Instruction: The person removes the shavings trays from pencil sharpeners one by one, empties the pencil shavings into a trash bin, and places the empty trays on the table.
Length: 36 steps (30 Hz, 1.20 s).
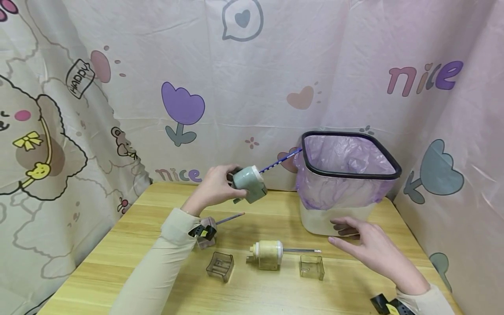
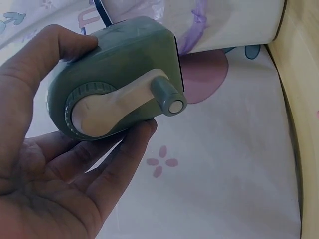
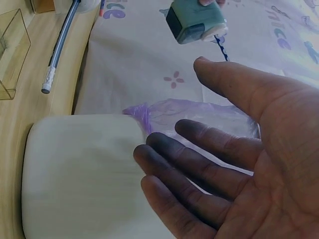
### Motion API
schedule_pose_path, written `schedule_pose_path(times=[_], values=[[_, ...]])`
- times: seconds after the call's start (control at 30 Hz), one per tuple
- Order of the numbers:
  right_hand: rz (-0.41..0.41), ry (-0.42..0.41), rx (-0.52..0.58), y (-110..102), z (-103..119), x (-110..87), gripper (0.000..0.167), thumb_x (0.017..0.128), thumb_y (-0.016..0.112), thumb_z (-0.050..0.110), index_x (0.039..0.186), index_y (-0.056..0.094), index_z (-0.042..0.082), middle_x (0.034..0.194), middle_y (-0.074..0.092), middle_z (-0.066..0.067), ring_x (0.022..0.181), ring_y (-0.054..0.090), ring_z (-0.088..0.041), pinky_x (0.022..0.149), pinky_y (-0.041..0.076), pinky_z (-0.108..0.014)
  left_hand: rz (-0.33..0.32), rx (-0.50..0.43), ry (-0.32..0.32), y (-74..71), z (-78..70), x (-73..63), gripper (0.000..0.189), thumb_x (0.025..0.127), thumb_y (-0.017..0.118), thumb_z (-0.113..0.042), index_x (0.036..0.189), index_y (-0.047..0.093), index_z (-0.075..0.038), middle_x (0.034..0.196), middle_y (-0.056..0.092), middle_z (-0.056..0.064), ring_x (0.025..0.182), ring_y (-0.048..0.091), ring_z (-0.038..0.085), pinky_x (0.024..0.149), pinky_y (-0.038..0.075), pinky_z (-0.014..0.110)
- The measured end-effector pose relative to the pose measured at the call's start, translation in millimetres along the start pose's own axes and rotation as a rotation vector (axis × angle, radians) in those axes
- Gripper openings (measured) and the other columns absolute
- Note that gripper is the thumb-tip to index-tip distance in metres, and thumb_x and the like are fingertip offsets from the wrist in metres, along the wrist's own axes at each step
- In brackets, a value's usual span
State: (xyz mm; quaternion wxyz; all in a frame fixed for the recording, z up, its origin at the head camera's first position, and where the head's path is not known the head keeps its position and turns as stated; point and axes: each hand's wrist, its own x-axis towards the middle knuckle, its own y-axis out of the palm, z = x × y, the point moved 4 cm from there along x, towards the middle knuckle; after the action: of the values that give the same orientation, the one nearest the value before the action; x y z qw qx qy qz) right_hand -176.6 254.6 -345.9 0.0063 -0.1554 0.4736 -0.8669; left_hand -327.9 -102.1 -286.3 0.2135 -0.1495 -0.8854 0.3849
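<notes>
My left hand (image 1: 212, 186) grips a green crank pencil sharpener (image 1: 249, 186) above the table, thumb on one side and fingers on the other. A blue patterned pencil (image 1: 280, 161) sticks out of its white front and slants up toward the bin. In the left wrist view the pale crank handle (image 2: 117, 107) faces the camera. My right hand (image 1: 368, 245), fingers spread and holding nothing, hovers before the white trash bin (image 1: 334, 216). Dark smudges mark its fingertips (image 3: 192, 129). Below lies a yellow sharpener (image 1: 268, 255) with a dark pencil (image 1: 301, 250) in it.
Two see-through shavings drawers, a left one (image 1: 220, 265) and a right one (image 1: 312, 267), flank the yellow sharpener. A greyish-pink sharpener (image 1: 206, 240) with a pencil (image 1: 230, 218) is partly behind my left wrist. A purple bag (image 1: 334, 192) lines the black-rimmed bin. A printed curtain (image 1: 252, 87) hangs behind.
</notes>
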Motion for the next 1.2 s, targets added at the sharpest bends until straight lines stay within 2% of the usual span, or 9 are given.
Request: schedule_pose_path(times=[0.27, 0.53, 0.7, 0.9, 1.0, 1.1, 1.2], values=[[-0.020, -0.024, 0.018, -2, 5, 0.1, 0.044, 0.097, 0.079, 0.044, 0.131, 0.074, 0.017, 0.112, 0.082, 0.007, 0.103, 0.078, -0.018, 0.080, 0.061, -0.031, 0.014, -0.008, 0.047, 0.0, -13.0, -2.3, 0.063, 0.078, 0.091, -0.027, 0.135, 0.069, -0.012, 0.118, 0.077, 0.010, 0.103, 0.074, 0.027, 0.080, 0.065, 0.037], [-0.041, -0.028, 0.018, -3, 10, 0.2, 0.046, 0.098, 0.079, 0.044, 0.135, 0.072, 0.019, 0.112, 0.081, 0.010, 0.103, 0.078, -0.016, 0.085, 0.062, -0.033, 0.047, -0.030, 0.094, 2.5, -26.6, -5.8, 0.064, 0.078, 0.091, -0.026, 0.136, 0.069, -0.012, 0.117, 0.078, 0.009, 0.102, 0.074, 0.024, 0.082, 0.065, 0.035], [-0.059, -0.033, 0.034, -3, 14, -0.2, 0.046, 0.098, 0.078, 0.044, 0.137, 0.070, 0.020, 0.115, 0.081, 0.009, 0.104, 0.079, -0.018, 0.089, 0.061, -0.035, 0.062, -0.045, 0.146, 5.4, -34.0, -6.1, 0.063, 0.077, 0.091, -0.024, 0.135, 0.070, -0.009, 0.116, 0.078, 0.010, 0.101, 0.074, 0.024, 0.085, 0.065, 0.035], [-0.084, -0.049, 0.045, 0, 16, 0.1, 0.045, 0.098, 0.079, 0.042, 0.137, 0.070, 0.022, 0.119, 0.081, 0.006, 0.105, 0.079, -0.020, 0.089, 0.062, -0.035, 0.074, -0.049, 0.167, 9.5, -41.0, -4.9, 0.064, 0.075, 0.091, -0.023, 0.134, 0.071, -0.009, 0.113, 0.078, 0.009, 0.099, 0.075, 0.023, 0.085, 0.065, 0.036], [-0.108, -0.068, 0.034, 2, 18, 0.7, 0.044, 0.097, 0.080, 0.041, 0.136, 0.071, 0.023, 0.123, 0.080, 0.006, 0.105, 0.079, -0.020, 0.090, 0.062, -0.037, 0.091, -0.053, 0.183, 12.1, -44.7, -4.6, 0.064, 0.075, 0.091, -0.022, 0.134, 0.071, -0.008, 0.112, 0.079, 0.009, 0.098, 0.075, 0.022, 0.086, 0.066, 0.040], [-0.121, -0.079, 0.035, 4, 20, 1.6, 0.044, 0.097, 0.080, 0.040, 0.137, 0.070, 0.024, 0.128, 0.079, 0.005, 0.105, 0.078, -0.021, 0.090, 0.063, -0.038, 0.109, -0.055, 0.209, 14.9, -49.3, -4.3, 0.062, 0.075, 0.091, -0.021, 0.133, 0.072, -0.009, 0.112, 0.079, 0.006, 0.097, 0.075, 0.020, 0.087, 0.066, 0.044], [-0.123, -0.080, 0.044, 5, 24, 3.0, 0.046, 0.097, 0.080, 0.041, 0.139, 0.069, 0.025, 0.130, 0.078, 0.004, 0.106, 0.078, -0.022, 0.090, 0.063, -0.041, 0.130, -0.052, 0.249, 18.0, -54.8, -3.9, 0.060, 0.075, 0.091, -0.021, 0.131, 0.073, -0.012, 0.110, 0.079, 0.003, 0.097, 0.075, 0.017, 0.087, 0.066, 0.041]])
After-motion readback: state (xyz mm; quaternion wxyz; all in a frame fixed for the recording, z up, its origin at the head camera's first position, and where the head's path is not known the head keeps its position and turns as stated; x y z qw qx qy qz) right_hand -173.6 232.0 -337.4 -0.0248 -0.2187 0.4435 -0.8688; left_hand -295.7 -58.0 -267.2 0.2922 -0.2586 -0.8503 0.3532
